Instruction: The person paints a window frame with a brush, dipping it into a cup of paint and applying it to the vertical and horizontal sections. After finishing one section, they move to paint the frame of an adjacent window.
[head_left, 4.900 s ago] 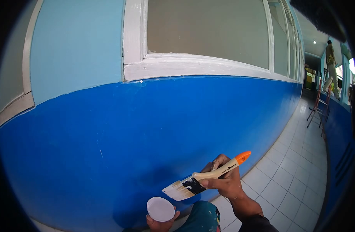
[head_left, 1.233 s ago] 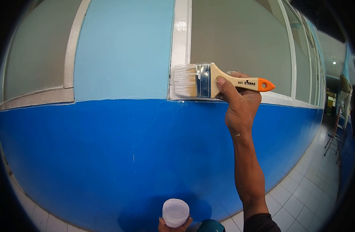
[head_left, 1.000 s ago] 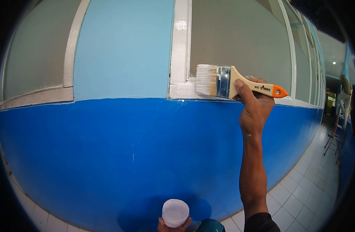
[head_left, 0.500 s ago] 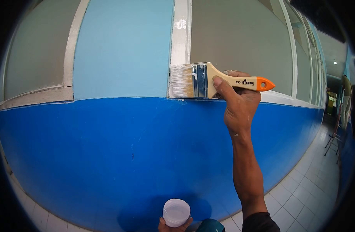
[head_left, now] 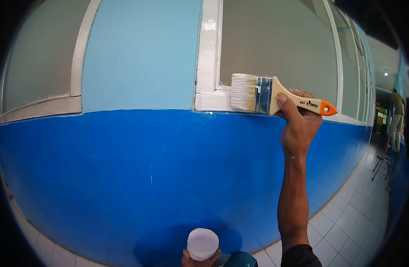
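Observation:
My right hand (head_left: 300,113) grips a flat paintbrush (head_left: 276,95) by its wooden handle with an orange tip. White paint coats the bristles, which lie at the white window frame (head_left: 212,101) along its lower rail. At the bottom of the view, my left hand (head_left: 200,260) has its fingers around a small round white cup (head_left: 203,244). The cup's inside looks white; I cannot make out how much paint is in it. Below the frame runs the blue wall (head_left: 137,178), and a light blue panel (head_left: 142,55) stands left of the frame.
Frosted window panes (head_left: 280,44) fill the upper wall. A second white frame (head_left: 39,109) is at the left. White floor tiles (head_left: 342,227) run along the wall's foot. Far right, a person (head_left: 397,115) stands on a ladder (head_left: 382,162).
My right hand has moved the paintbrush to the right along the lower rail, away from the frame's left corner. My left hand and the cup have stayed almost still.

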### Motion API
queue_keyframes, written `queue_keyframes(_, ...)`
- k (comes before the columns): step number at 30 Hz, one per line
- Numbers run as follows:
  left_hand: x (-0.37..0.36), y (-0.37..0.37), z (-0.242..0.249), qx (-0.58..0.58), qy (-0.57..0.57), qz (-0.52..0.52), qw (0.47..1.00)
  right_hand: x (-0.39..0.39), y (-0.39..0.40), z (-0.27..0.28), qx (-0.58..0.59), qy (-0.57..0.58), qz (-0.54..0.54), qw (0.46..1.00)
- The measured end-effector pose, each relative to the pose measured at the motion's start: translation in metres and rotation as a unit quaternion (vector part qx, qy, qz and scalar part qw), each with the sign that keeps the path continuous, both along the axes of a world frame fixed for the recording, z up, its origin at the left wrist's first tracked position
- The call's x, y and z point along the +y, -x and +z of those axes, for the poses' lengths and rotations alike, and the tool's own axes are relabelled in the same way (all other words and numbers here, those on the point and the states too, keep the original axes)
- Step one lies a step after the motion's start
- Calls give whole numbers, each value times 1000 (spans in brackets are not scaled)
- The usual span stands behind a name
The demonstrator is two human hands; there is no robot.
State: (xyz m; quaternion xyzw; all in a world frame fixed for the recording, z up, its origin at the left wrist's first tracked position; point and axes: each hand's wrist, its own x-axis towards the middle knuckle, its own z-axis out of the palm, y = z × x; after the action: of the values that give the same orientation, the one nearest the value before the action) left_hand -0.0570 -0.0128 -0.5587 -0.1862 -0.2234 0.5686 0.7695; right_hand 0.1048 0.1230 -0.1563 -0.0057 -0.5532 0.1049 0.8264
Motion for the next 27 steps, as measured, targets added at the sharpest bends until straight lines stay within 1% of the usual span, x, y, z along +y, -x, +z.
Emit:
queue_keyframes(1,2,-1,-3,2,-23,15,1000,-6,1,1,2,1,7,1000)
queue_keyframes(4,10,1,-12,121,-205,38,970,-15,17,5,-3,-29,42,999)
queue_keyframes(5,9,-1,-13,97,-202,25,974,-19,25,6,-10,-27,50,998)
queue_keyframes(7,4,-4,-2,49,-194,2,980,-23,41,9,-25,-24,68,997)
queue_keyframes(10,-12,-1,22,-26,-52,-56,997,-15,53,9,-24,-25,87,996)
queue_keyframes(13,-12,3,27,-42,24,-45,998,-13,56,6,-23,-7,93,995)
queue_keyframes(16,-4,6,13,-4,-14,-19,1000,-7,56,2,-19,-5,75,997)
queue_keyframes(17,-4,7,9,-9,-18,-25,999,-8,54,1,-15,-1,72,997)
queue_keyframes(19,-9,7,17,-19,-25,-36,999,-9,50,0,-8,8,67,998)
queue_keyframes(20,-3,7,7,86,-73,20,993,-7,46,1,-1,1,66,998)
queue_keyframes(21,8,8,-13,190,-119,74,972,-6,42,1,6,-5,65,998)
queue_keyframes(22,12,9,-15,291,-163,127,934,-5,40,2,13,-11,63,998)
queue_keyframes(23,10,8,-17,199,-146,77,966,-7,40,3,13,-16,69,997)
queue_keyframes(24,4,5,-4,104,-127,24,986,-10,40,4,13,-20,75,997)
queue_keyframes(25,0,4,2,9,-106,-29,994,-12,40,5,14,-23,80,996)
queue_keyframes(27,8,4,-8,107,-162,18,981,-10,44,6,-2,-21,76,997)
